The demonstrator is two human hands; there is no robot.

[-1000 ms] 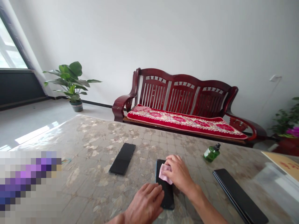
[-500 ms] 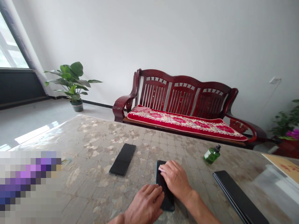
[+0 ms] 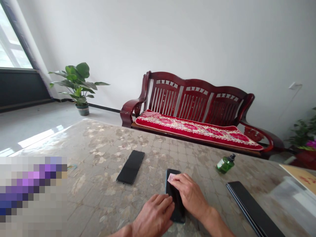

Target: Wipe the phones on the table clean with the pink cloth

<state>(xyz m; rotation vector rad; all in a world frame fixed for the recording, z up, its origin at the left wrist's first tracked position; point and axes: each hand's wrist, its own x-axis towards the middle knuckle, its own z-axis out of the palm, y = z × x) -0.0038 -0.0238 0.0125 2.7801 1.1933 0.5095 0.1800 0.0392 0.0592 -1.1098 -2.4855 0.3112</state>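
A black phone (image 3: pixel 178 205) lies flat on the patterned table, long side pointing away from me. My right hand (image 3: pixel 191 194) has its fingers pressed together on a small pale pink cloth (image 3: pixel 171 178), which touches the upper part of the phone's screen. My left hand (image 3: pixel 155 212) rests at the phone's left edge, fingers bent and close together over its lower part; they hold the phone against the table. A second black phone (image 3: pixel 130 167) lies to the left, untouched.
On the table (image 3: pixel 98 197), a green bottle (image 3: pixel 225 164) stands at the right, near a long black object (image 3: pixel 254 207) and a clear plastic container (image 3: pixel 291 200). Behind are a red wooden bench (image 3: pixel 195 98) and a potted plant (image 3: pixel 81 85). The lower left is pixelated.
My right hand has shifted slightly down and right on the phone, and more of the pink cloth shows. My left hand stays almost in place. The view has moved slightly.
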